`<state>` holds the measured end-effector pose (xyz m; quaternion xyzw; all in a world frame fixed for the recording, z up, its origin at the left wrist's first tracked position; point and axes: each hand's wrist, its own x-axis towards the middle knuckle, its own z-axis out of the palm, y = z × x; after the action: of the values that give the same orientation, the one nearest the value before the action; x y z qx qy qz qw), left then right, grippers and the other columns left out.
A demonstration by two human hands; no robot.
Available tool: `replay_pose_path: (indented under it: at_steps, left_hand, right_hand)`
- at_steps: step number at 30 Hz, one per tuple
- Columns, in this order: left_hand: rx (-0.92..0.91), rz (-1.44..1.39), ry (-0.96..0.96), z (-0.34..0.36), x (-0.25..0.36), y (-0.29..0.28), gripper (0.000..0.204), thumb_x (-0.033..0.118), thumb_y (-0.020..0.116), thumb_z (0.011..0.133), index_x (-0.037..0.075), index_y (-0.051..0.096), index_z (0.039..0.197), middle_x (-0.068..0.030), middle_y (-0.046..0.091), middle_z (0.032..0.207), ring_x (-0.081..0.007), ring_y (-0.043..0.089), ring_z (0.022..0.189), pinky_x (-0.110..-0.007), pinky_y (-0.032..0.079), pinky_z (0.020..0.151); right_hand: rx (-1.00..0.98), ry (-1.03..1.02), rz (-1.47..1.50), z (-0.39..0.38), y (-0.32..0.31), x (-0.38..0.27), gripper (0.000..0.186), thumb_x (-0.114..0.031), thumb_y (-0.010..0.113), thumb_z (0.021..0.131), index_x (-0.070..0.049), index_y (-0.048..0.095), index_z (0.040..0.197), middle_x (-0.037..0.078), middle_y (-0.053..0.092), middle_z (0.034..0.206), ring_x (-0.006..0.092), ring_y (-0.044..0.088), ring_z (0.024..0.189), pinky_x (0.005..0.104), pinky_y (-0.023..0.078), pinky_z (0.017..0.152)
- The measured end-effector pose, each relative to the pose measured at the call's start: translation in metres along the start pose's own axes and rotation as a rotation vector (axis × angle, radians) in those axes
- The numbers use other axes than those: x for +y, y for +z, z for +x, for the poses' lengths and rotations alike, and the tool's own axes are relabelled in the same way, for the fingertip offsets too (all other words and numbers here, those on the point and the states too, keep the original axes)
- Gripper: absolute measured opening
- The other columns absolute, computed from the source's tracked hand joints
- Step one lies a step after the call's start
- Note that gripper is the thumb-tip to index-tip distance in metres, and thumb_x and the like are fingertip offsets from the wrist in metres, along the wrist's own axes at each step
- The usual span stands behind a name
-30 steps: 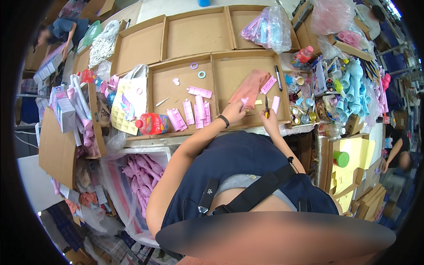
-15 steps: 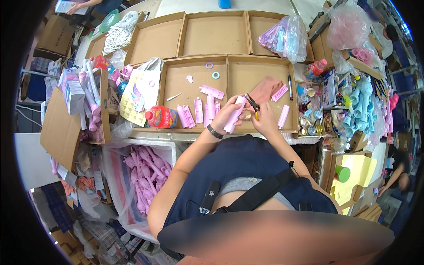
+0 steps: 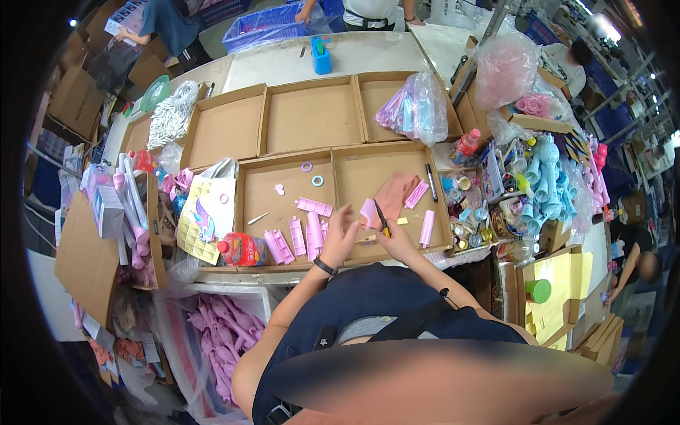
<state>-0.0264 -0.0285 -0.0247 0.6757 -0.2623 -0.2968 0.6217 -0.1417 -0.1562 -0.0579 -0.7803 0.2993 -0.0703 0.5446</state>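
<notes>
My left hand is raised over the near cardboard tray with curved fingers apart and nothing visible between them. Just right of it, my right hand grips black-and-yellow cutters, blades pointing away from me. A pink piece is beside the blades; what supports it is unclear. Behind it lies a salmon cloth, with a ribbed pink part at its right and a smooth pink tube nearer me. Several molded pink parts lie in the tray's left compartment, with two small tape rolls.
A red bottle and pen edge the work area. Empty-looking boxes and a bagged bundle sit behind. Clutter crowds the right, toy boxes the left. Co-workers stand at the far side and sides.
My left hand held a pink tube half a second ago; its fingers are now apart, left of the cutters. The view has tilted up, showing more of the far table.
</notes>
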Motion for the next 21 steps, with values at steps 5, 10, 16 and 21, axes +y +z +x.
replay_pose_path:
  at_steps: [5, 10, 16, 21]
  left_hand:
    - [0.113, 0.892, 1.004, 0.001, 0.015, -0.011, 0.053, 0.013, 0.065, 0.071, 0.006, 0.046, 0.120, -0.0182, 0.037, 0.128, -0.0390, 0.031, 0.122, -0.047, 0.027, 0.100]
    - [0.307, 0.810, 0.806, 0.037, 0.040, -0.021, 0.045, 0.015, 0.061, 0.073, 0.014, 0.054, 0.117, -0.0159, 0.031, 0.136, -0.0388, 0.024, 0.128, -0.050, 0.018, 0.104]
    - [0.352, 0.786, 0.786, 0.050, 0.030, -0.035, 0.010, 0.013, 0.056, 0.078, 0.008, 0.061, 0.085, -0.0155, 0.047, 0.121, -0.0339, 0.031, 0.125, -0.048, 0.019, 0.102]
    - [0.060, 0.457, 0.298, 0.039, -0.015, -0.042, 0.032, 0.029, 0.043, 0.090, 0.007, 0.057, 0.072, -0.0110, 0.058, 0.072, -0.0241, 0.055, 0.069, -0.037, 0.041, 0.065]
  right_hand:
    - [-0.302, 0.116, 0.207, -0.003, -0.004, -0.017, 0.012, -0.015, 0.058, 0.079, -0.006, 0.053, 0.084, 0.000, 0.048, 0.068, 0.0099, 0.045, 0.058, 0.0254, 0.038, 0.050]
    - [-0.516, 0.100, 0.142, -0.017, -0.013, -0.047, 0.016, -0.014, 0.056, 0.076, -0.004, 0.052, 0.088, 0.003, 0.050, 0.073, 0.0116, 0.047, 0.064, 0.0258, 0.038, 0.055]
    - [-0.655, 0.270, 0.565, -0.029, -0.032, -0.063, 0.011, -0.014, 0.057, 0.080, -0.007, 0.051, 0.087, -0.002, 0.043, 0.066, 0.0032, 0.037, 0.049, 0.0173, 0.027, 0.041]
    - [-0.719, 0.346, 0.804, -0.033, -0.040, -0.064, 0.012, -0.010, 0.058, 0.080, -0.007, 0.051, 0.088, -0.003, 0.041, 0.064, 0.0036, 0.034, 0.048, 0.0173, 0.024, 0.040]
